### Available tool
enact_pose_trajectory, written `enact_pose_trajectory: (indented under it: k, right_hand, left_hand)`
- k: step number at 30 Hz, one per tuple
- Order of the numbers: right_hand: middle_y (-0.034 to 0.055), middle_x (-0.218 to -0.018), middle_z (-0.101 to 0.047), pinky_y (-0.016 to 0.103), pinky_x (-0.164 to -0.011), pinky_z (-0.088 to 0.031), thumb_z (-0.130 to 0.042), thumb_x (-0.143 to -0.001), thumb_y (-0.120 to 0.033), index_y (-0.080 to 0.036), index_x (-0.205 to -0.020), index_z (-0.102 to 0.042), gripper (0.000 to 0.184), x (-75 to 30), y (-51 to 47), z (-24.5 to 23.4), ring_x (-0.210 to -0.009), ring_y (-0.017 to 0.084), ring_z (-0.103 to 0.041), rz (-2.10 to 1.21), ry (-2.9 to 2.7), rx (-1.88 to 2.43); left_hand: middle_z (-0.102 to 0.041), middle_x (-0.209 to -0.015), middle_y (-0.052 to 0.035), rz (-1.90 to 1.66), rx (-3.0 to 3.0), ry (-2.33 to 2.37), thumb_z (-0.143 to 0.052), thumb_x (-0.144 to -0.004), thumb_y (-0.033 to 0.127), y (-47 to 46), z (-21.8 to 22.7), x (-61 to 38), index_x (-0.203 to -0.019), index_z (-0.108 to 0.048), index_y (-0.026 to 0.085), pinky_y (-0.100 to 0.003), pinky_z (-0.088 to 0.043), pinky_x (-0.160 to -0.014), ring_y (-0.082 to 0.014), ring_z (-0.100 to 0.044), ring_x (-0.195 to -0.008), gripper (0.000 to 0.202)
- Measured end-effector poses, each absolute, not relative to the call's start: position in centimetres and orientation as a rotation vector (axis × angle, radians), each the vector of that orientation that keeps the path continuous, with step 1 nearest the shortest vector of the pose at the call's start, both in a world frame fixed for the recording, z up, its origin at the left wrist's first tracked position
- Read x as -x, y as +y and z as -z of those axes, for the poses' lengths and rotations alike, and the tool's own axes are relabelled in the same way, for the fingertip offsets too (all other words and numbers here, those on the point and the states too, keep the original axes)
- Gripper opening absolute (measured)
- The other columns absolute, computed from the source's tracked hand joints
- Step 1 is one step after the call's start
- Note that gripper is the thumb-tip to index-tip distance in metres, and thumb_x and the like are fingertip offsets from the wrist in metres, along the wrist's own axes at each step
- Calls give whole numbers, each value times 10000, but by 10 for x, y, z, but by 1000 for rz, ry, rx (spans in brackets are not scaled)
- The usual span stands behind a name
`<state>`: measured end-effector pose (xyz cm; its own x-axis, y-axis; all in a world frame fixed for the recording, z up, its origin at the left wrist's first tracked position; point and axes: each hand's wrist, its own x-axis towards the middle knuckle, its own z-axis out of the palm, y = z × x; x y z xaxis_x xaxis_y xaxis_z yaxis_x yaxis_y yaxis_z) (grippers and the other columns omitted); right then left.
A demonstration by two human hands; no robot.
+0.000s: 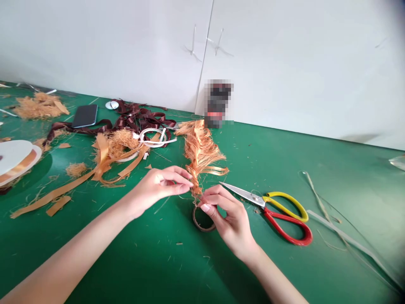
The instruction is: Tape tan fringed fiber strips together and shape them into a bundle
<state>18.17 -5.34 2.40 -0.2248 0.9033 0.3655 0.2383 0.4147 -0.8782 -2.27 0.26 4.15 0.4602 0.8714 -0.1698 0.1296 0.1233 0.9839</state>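
Note:
An orange frayed ribbon [198, 147] lies in the middle of the green table, with loose threads fanning out to its right and a narrow lower end. My left hand [164, 183] reaches in from the left, its fingertips closed at the ribbon's lower left edge. At the ribbon's bottom tip, my right hand [229, 219] pinches it between thumb and fingers. Partly behind the right fingers, a brown ring like a tape roll [195, 219] rests on the table. Scissors [257, 198] with one yellow and one red handle lie just right of my right hand.
Tan ribbon strips [68, 185], a thread tangle [122, 143], dark brown ribbon [139, 116] and a phone [85, 115] spread across the left. A white spool [14, 154] sits at the left edge. Pale strips [344, 236] lie right. A white wall [284, 63] stands behind.

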Motion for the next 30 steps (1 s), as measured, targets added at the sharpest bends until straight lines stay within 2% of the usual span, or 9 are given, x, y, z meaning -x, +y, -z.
enact_pose_trajectory:
  k: [2,5,8,12,15,19,23,26,30]
  right_hand:
    - [48,-791,-646,295,-698,-500,-587,-878,-189,-203,-794,-669,118,-182,-54,-25,-769,161,-603,-902,-1685,1003]
    - [52,-788,-654,300,-696,-500,-593,-875,-198,-204,-790,-681,122,-181,-54,-25,-765,166,-610,-943,-1645,992]
    - [49,-777,-657,294,-681,-495,-585,-881,-206,-205,-782,-686,141,-181,-55,-24,-746,162,-613,-966,-1610,981]
    - [52,-773,-667,304,-699,-494,-595,-878,-247,-202,-775,-705,157,-180,-54,-25,-749,171,-629,-1026,-1567,1014]
    - [52,-750,-657,287,-633,-474,-652,-836,-312,-190,-751,-725,166,-180,-54,-25,-692,161,-611,-1119,-1536,1074]
    - [24,-682,-609,250,-523,-403,-698,-788,-383,-189,-688,-734,221,-180,-53,-26,-581,120,-542,-1313,-1503,1076]
    - [33,-711,-622,264,-558,-409,-729,-710,-512,-188,-681,-715,325,-182,-51,-24,-628,138,-539,-1329,-1482,1042]
    - [49,-845,-611,276,-640,-430,-633,-789,-550,-194,-772,-680,360,-186,-49,-19,-735,154,-542,-1176,-1437,1076]
    - [38,-920,-555,276,-670,-431,-557,-877,-469,-214,-890,-617,262,-190,-49,-13,-742,139,-503,-1031,-1353,1145]
  left_hand:
    - [-634,-1132,-38,-718,-1539,1090,-725,-766,325,13,-40,38,-888,-762,268,-314,-484,-882,-197,-601,-1025,140]
    - [-625,-1205,-43,-826,-1661,1261,-667,-814,275,24,-39,57,-1071,-705,287,-322,-480,-889,-192,-593,-1044,260]
    - [-642,-1170,-58,-954,-1595,1239,-659,-822,250,24,-42,64,-1180,-642,285,-300,-497,-863,-179,-599,-1018,360]
    - [-664,-1061,-37,-920,-1673,1005,-740,-765,280,10,-50,47,-1063,-704,286,-267,-523,-793,-147,-616,-855,300]
    - [-671,-1024,-20,-778,-1846,825,-794,-705,260,-6,-51,27,-1067,-713,313,-259,-530,-767,-150,-628,-827,375]
    - [-671,-849,-29,-751,-1943,723,-661,-837,235,-21,-43,11,-977,-756,285,-250,-529,-721,-147,-654,-761,177]
    - [-677,-678,-17,-870,-1943,886,-671,-811,238,-26,-43,7,-723,-761,248,-244,-505,-596,-140,-634,-602,126]
    - [-688,-614,-13,-819,-1728,981,-600,-856,265,-27,-49,6,-654,-695,209,-248,-505,-577,-143,-637,-559,230]
    - [-698,-617,-26,-692,-1372,936,-602,-864,361,-27,-45,2,-695,-664,168,-254,-515,-600,-149,-655,-587,264]
